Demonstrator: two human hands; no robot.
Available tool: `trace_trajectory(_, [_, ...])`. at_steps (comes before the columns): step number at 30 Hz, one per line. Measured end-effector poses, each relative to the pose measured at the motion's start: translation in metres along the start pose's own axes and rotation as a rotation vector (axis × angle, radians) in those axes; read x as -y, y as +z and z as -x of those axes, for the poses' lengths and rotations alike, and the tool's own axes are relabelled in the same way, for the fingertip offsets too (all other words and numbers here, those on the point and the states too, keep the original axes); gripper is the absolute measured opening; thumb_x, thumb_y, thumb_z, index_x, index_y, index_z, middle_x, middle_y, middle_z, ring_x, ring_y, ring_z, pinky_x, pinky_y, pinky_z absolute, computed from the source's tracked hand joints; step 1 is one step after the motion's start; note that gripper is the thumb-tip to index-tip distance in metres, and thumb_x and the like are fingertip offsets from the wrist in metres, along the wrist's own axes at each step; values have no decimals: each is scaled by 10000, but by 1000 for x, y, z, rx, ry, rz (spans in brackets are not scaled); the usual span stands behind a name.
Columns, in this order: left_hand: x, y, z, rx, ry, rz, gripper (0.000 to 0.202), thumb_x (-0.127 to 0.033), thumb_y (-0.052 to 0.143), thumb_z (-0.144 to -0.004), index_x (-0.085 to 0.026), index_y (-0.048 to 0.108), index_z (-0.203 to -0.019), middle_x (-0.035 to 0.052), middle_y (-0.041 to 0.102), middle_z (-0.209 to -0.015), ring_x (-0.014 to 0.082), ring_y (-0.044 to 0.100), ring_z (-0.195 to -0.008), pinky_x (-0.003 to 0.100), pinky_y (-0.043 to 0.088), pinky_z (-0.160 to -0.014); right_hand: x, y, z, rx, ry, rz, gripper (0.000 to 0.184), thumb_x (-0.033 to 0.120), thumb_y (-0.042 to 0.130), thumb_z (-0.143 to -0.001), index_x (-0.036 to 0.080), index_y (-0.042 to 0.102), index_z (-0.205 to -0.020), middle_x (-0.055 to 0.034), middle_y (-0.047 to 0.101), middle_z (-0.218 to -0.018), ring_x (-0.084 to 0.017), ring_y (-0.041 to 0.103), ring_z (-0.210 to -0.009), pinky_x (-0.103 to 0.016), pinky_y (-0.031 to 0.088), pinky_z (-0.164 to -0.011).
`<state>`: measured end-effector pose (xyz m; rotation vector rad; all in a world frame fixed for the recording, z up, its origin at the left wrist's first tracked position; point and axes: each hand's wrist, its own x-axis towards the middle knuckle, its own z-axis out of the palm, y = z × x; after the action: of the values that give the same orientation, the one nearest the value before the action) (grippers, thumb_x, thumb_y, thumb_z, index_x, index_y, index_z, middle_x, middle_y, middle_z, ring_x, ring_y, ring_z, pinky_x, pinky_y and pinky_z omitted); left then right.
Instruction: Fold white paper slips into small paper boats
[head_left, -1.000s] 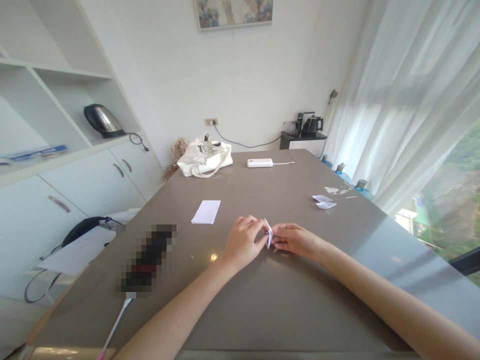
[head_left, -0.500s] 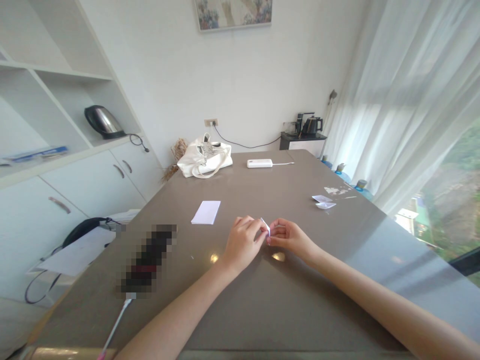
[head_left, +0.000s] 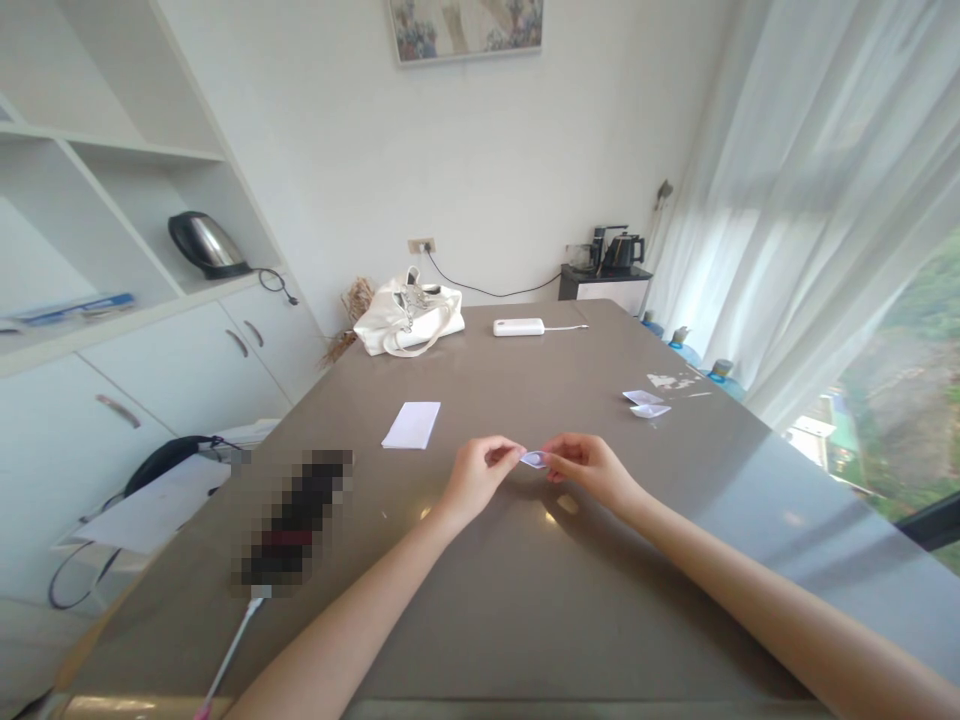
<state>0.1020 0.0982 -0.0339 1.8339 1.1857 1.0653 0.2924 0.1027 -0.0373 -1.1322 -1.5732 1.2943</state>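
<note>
A small folded piece of white paper (head_left: pixel 534 459) is held between both hands just above the grey-brown table (head_left: pixel 525 600). My left hand (head_left: pixel 478 476) pinches its left end with fingertips closed. My right hand (head_left: pixel 592 468) pinches its right end the same way. The paper lies nearly flat between the two pinches, and the hands are a little apart.
A white sheet (head_left: pixel 412 424) lies on the table behind my left hand. Small folded paper pieces (head_left: pixel 646 403) sit to the right, a white bag (head_left: pixel 409 317) and a white power bank (head_left: pixel 519 327) at the far end. A blurred dark object (head_left: pixel 292 520) stands at the left.
The hands have drawn slightly apart and the folded paper, earlier upright between the fingers, now lies flatter, stretched between the two pinches.
</note>
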Motion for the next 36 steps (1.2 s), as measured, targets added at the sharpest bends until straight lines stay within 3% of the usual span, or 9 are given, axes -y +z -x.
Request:
trace_trajectory(5, [5,1,-1,-1,-114,169,228,-352,635,-751,-129,681,-766,72,691,-697,171,625,-647,256,474,-637,4,0,2,-53,-27,-34,320,453,728,-643,162,630,-736,-43,671,-670,-183,637,-624,-302,525,-622])
trace_trajectory(13, [-3,5,4,-64,-48,14,203,-329,623,-752,-140,666,-694,69,691,-688,171,625,-646,248,454,-620,5,5,6,-59,-68,69,278,426,696,-678,159,620,-670,-50,667,-632,-173,612,-591,-270,465,-555])
trace_trajectory(20, [-4,8,5,-45,-64,28,193,-313,634,-746,-137,650,-668,56,678,-677,156,608,-629,245,442,-618,5,6,7,-66,-66,51,298,436,703,-668,155,605,-662,-52,669,-643,-169,614,-594,-266,463,-559])
trace_trajectory(23, [-1,9,3,-24,-171,224,185,-306,679,-713,-128,637,-693,54,673,-685,147,607,-640,246,451,-634,4,7,6,-55,-68,39,316,455,702,-666,155,606,-667,-41,654,-624,-162,608,-585,-263,468,-559])
trace_trajectory(30, [0,7,-1,111,-576,984,154,-213,731,-698,-112,627,-750,15,620,-682,62,554,-587,158,410,-537,5,8,4,-28,-36,-81,344,474,731,-633,158,601,-670,-28,648,-626,-159,614,-601,-289,500,-619])
trace_trajectory(36, [5,10,-3,163,-596,1206,160,-227,707,-747,-105,636,-825,17,604,-680,55,556,-580,144,427,-515,7,10,6,-71,2,-180,373,494,745,-610,155,596,-659,-16,644,-615,-149,612,-605,-279,490,-623])
